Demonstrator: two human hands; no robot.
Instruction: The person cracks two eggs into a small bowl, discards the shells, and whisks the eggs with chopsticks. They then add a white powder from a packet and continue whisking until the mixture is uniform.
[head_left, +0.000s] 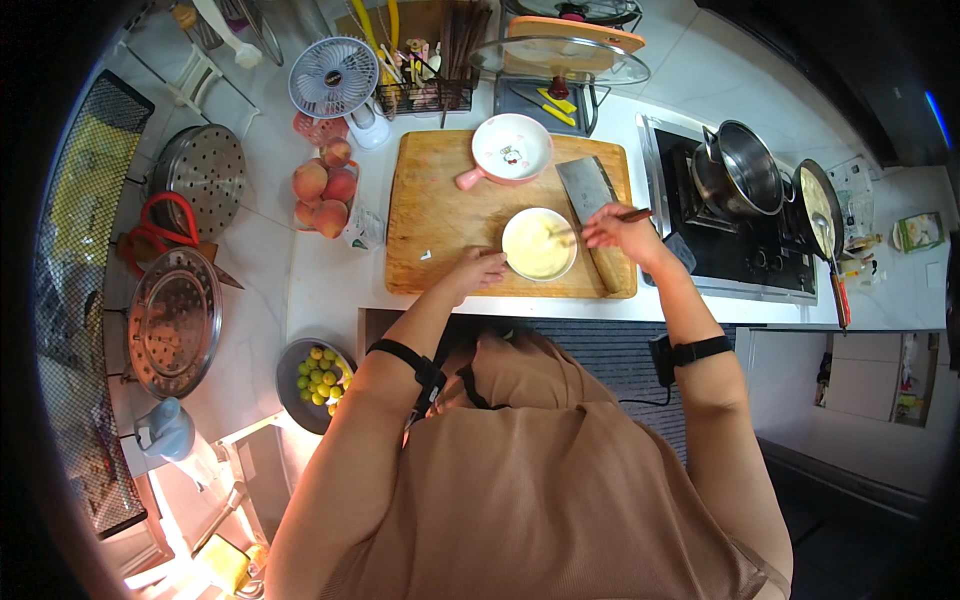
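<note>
On a wooden cutting board (442, 217) sits a white bowl (537, 247) of pale yellow, batter-like liquid. My left hand (480, 271) rests against the bowl's left rim. My right hand (616, 232) grips dark chopsticks (636, 215), whose tips reach into the liquid at the bowl's right side. A cleaver (587, 187) with a wooden handle lies right of the bowl, its handle running below my right hand. Behind the bowl stands a pink-handled white dish (512, 148) with a cartoon figure inside.
A steel pot (739, 172) stands on the gas stove (757, 247) at right, beside a frying pan (817, 202) holding pale food and a spoon. Peaches (324, 187) and a small fan (334, 79) are at left. A grey bowl (289, 386) of green fruit sits nearer me.
</note>
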